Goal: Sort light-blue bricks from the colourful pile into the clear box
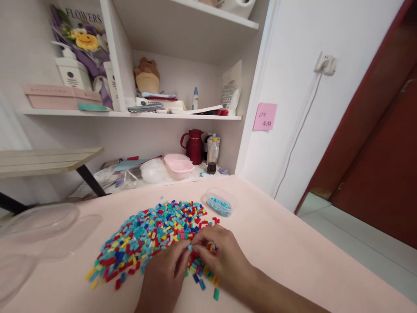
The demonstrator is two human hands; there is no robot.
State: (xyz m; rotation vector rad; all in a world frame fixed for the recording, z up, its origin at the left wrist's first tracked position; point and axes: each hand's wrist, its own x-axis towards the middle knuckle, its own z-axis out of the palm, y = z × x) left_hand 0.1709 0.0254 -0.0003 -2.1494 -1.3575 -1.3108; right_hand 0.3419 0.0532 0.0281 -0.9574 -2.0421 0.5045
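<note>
Over the near edge of a heap of small coloured toy bricks (156, 228), my two hands meet fingertip to fingertip. A tiny light blue toy brick (189, 247) shows between them. My left hand (167, 267) is closed, its thumb and forefinger pinched at the brick's left side. From the right, my right hand (223, 252) pinches at the same brick with curled fingers. Whether it is one piece or two joined is too small to tell. Behind the hands stands a clear plastic tub (235, 201) with light blue bricks inside.
Clear plastic containers and lids (73, 237) lie at the left on the pink tabletop (280, 256). Along the back are a pink bowl (179, 164), a red jug (194, 148) and a bottle of dark liquid (213, 156). A slatted wooden stand (48, 161) juts in from the left.
</note>
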